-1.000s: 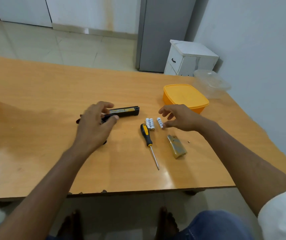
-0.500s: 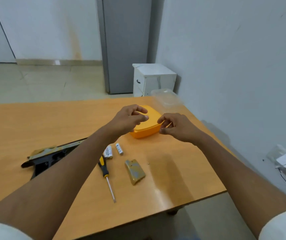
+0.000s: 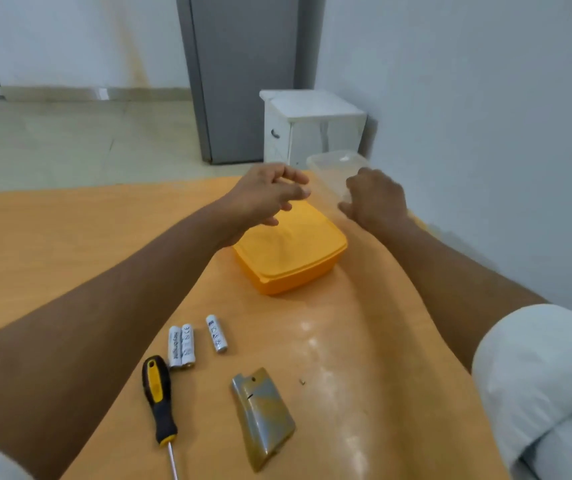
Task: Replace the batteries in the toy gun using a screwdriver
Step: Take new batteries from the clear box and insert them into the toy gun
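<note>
Three white batteries lie on the wooden table (image 3: 69,237): a touching pair (image 3: 181,346) and a single one (image 3: 217,333). A yellow-and-black screwdriver (image 3: 159,400) lies near them, tip toward me. The grey-olive battery cover (image 3: 263,417) and a tiny screw (image 3: 301,382) lie to its right. The toy gun is out of sight. My left hand (image 3: 267,199) hovers over the far part of a lidded orange box (image 3: 291,254), fingers apart and empty. My right hand (image 3: 372,199) curls its fingers on the near wall of a clear plastic container (image 3: 336,164) at the table's far edge.
The table's right edge runs close to a white wall (image 3: 485,133). Beyond the far edge stand a small white cabinet (image 3: 312,126) and a grey fridge (image 3: 243,74) on a tiled floor. My forearms cover much of the tabletop.
Both hands left the orange box and moved farther back to the clear container. My view came closer and tilted down; the toy gun dropped out of view.
</note>
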